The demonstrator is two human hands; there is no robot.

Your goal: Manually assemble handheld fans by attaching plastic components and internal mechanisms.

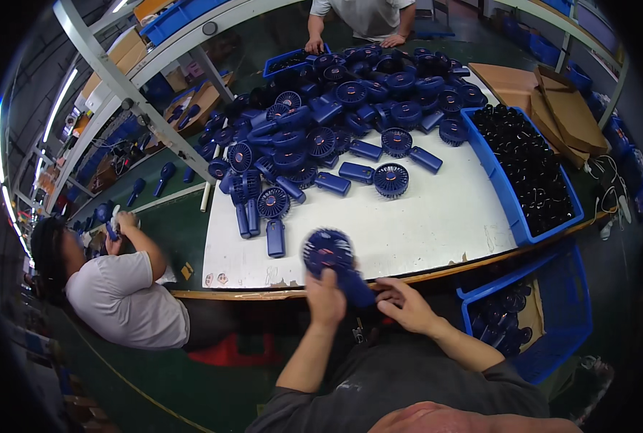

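One blue handheld fan [329, 250] slants handle-down toward the right hand [408, 309]; the left hand [326, 299] holds it near its head. Whether the right one touches, I cannot tell.

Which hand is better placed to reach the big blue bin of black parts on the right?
Probably the right hand: it is nearer the big blue bin, while the left hand grips a blue handheld fan.

Wearer's sporting a dk-grey tee [430, 375], v. dark, nr. black in shadow. L sleeve [292, 408] & R sleeve [513, 382] are running short, same colour, stopping approx. at elbow. Both forearms [308, 357] are showing bare, L hand [326, 299] & R hand [410, 310] likewise going ungloved.
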